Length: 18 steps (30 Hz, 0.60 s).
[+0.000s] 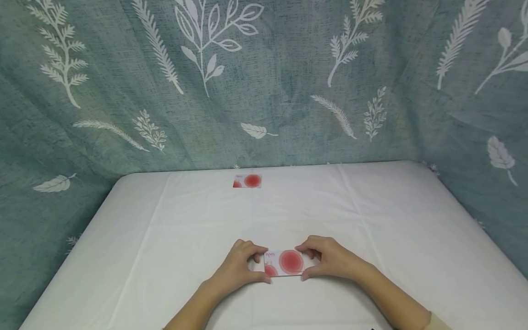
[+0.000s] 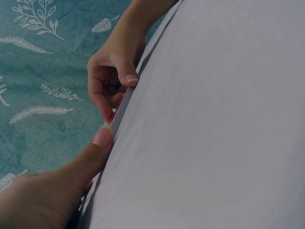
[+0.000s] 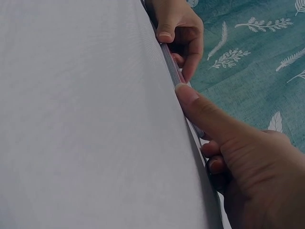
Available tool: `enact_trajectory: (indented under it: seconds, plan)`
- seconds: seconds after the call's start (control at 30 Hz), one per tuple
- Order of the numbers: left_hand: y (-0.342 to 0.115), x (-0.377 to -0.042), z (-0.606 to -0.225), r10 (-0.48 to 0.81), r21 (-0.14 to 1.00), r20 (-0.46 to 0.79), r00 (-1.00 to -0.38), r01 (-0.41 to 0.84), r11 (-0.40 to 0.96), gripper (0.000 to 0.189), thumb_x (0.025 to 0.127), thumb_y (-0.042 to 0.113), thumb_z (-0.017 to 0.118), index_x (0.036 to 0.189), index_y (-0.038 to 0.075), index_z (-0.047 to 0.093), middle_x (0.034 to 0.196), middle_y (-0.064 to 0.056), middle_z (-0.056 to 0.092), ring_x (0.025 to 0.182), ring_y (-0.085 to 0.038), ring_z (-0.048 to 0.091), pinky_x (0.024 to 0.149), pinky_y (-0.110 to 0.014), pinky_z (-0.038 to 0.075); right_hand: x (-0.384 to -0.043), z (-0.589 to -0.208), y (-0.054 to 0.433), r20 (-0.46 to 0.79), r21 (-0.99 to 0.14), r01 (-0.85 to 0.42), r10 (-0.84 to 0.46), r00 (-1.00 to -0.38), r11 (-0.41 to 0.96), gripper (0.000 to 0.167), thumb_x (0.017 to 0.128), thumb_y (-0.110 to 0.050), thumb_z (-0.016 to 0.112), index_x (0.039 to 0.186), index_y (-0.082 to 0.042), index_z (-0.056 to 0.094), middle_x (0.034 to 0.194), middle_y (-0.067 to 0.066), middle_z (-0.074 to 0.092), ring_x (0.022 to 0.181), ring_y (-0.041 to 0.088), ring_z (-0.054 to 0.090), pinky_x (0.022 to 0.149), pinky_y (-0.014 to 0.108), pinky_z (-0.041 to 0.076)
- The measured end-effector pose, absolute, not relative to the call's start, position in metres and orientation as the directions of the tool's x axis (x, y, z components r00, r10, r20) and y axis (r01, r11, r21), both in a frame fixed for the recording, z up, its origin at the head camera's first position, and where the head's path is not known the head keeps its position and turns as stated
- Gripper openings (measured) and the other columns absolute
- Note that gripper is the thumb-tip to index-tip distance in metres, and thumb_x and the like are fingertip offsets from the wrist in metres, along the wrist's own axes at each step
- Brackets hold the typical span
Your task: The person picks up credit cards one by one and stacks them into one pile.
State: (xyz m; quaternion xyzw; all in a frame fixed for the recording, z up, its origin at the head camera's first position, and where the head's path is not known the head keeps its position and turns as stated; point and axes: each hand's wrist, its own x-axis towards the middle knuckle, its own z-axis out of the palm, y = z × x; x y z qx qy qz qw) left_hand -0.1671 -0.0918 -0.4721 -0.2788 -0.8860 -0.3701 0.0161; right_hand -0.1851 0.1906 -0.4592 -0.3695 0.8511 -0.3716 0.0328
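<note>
A small stack of cards, its top card white with red circles, lies low over the near middle of the white table. My left hand holds its left end, index finger at the far corner and thumb at the near one. At the right end, my right hand grips it the same way. Seen edge-on in the left wrist view, the stack shows several thin layers between both thumbs. The right wrist view also shows the layered edge of the stack. Whether it touches the cloth is unclear.
A single card with the same print lies near the table's far edge, left of centre. White cloth with fold lines covers the table. A green curtain with white leaf prints hangs right behind it.
</note>
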Motion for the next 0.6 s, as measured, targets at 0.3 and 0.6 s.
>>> enact_trajectory:
  seconds: [0.3, 0.6]
  plan:
    - [-0.0948, -0.1718, -0.4678, 0.496, 0.688, 0.177, -0.85, 0.467, 0.555, 0.071, 0.06, 0.041, 0.084, 0.121, 0.011, 0.062, 0.086, 0.014, 0.05, 0.09, -0.006, 0.037, 0.083, -0.023, 0.038, -0.1887, -0.4581, 0.1947, 0.2, -0.688, -0.568, -0.634, -0.747, 0.452, 0.062, 0.066, -0.042, 0.083, 0.114, -0.007, 0.065, 0.081, -0.006, 0.052, 0.066, 0.003, 0.043, 0.058, 0.017, 0.04]
    - [-0.0994, -0.1708, -0.468, 0.474, 0.75, 0.155, -0.867, 0.416, 0.515, 0.079, 0.064, 0.04, 0.082, 0.132, 0.01, 0.055, 0.093, 0.014, 0.058, 0.094, -0.007, 0.045, 0.09, -0.026, 0.042, -0.1909, -0.4594, 0.1988, 0.267, -0.736, -0.586, -0.65, -0.711, 0.339, 0.054, 0.074, -0.024, 0.081, 0.117, 0.002, 0.061, 0.083, 0.004, 0.057, 0.067, 0.018, 0.049, 0.059, 0.022, 0.044]
